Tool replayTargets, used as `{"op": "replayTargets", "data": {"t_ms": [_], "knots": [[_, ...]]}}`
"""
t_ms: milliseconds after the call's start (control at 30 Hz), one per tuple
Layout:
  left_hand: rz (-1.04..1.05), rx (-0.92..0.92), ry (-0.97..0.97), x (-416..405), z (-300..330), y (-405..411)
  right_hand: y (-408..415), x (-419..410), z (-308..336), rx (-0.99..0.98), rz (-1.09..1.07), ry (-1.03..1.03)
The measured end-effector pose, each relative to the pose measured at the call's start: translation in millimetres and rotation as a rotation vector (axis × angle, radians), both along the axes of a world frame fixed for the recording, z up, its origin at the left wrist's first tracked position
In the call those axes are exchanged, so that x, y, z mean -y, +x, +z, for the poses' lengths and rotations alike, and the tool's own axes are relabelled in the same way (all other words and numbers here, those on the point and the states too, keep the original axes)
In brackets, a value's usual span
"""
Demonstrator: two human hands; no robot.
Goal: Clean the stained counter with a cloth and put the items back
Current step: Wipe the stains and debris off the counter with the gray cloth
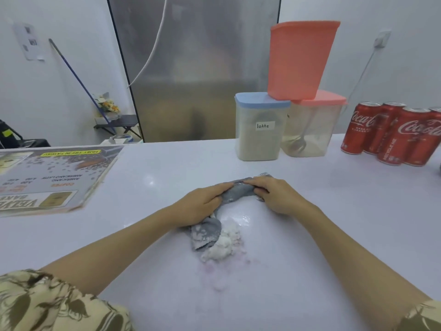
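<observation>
Left hand (202, 206) and right hand (274, 195) both curled round grey cloth (238, 193), bunching it mid surface (155, 168), cloth tail trailing into white powder heap (223, 244). Judgement: wiping under way, spill gathered, not removed; pinkish smear toward near edge left; items not yet returned. Count: one cloth; three tubs (259, 130) at far edge, one stacked; at least four cola cans (391, 133) far right; one menu card (52, 177) left.

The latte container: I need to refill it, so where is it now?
In the head view, the latte container stands at the counter's far edge, right of centre, beside the pink-lidded container; an upturned pink tub rests across both lids.
</observation>
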State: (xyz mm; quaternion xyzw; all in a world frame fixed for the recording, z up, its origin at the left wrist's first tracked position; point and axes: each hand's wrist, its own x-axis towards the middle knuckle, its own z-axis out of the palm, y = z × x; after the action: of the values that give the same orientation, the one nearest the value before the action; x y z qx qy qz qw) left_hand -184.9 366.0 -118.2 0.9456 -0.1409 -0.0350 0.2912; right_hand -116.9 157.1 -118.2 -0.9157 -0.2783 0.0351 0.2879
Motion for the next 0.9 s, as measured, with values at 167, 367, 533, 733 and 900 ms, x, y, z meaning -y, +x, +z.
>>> {"op": "replayTargets", "data": {"t_ms": [167,367,533,733,900], "knots": [[-0.048,-0.001,-0.043,6.0,2.4,-18.4,-44.5,21.6,1.0,0.067,0.035,0.005],[-0.158,-0.204,-0.089,-4.9,23.6,-38.7,-88.8,27.4,2.9,0.175,0.102,-0.215],[-0.046,-0.170,0.004,-11.2,35.0,-46.7,-79.8,20.4,25.3,0.106,0.034,-0.155],[0.087,-0.208,0.044,-14.6,7.9,-64.0,-91.0,13.9,2.6,0.066,0.114,-0.119],[0.102,-0.159,0.046,-4.5,7.4,-69.5,-91.5,14.8,3.4,0.056,0.121,-0.151]]}}
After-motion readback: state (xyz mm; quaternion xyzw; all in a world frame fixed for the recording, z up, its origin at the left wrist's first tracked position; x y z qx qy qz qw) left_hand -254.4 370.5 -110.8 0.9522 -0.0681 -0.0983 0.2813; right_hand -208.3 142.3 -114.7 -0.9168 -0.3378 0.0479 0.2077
